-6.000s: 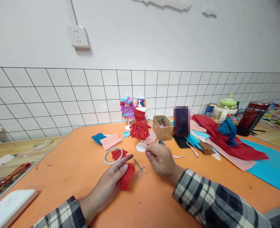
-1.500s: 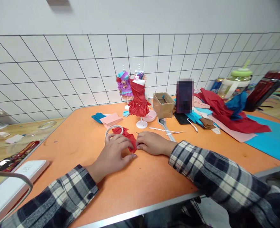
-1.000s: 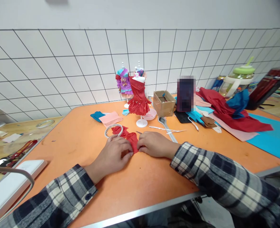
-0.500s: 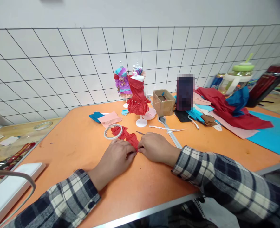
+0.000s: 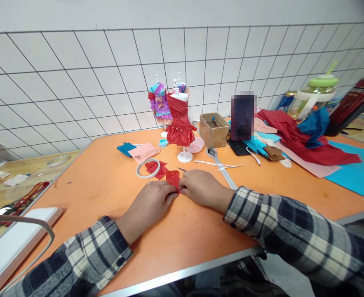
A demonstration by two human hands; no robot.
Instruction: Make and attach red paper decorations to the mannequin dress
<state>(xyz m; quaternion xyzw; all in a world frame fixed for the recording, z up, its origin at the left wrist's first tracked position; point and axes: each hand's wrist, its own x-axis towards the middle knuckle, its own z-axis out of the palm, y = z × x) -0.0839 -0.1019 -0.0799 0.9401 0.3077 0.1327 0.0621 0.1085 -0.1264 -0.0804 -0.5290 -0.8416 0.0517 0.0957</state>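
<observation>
Both hands pinch a small piece of crinkled red paper just above the orange table. My left hand is closed on its lower left edge, thumb against fingers. From the right, my right hand grips the same edge, its fingertips almost touching the left ones. A thin pointed metal tip sticks out beyond my right hand; the rest of it is hidden. Behind the left hand, a roll of tape lies partly over another red paper scrap. A small mannequin in a red paper dress stands farther back.
Behind are a mannequin in a purple dress, a cardboard box, a pink dish and a phone. Coloured sheets and a dark red flask fill the right. A white power strip lies left.
The view has tilted down slightly, so the background sits a little higher. Both hands keep their hold on the red paper, with barely any movement.
</observation>
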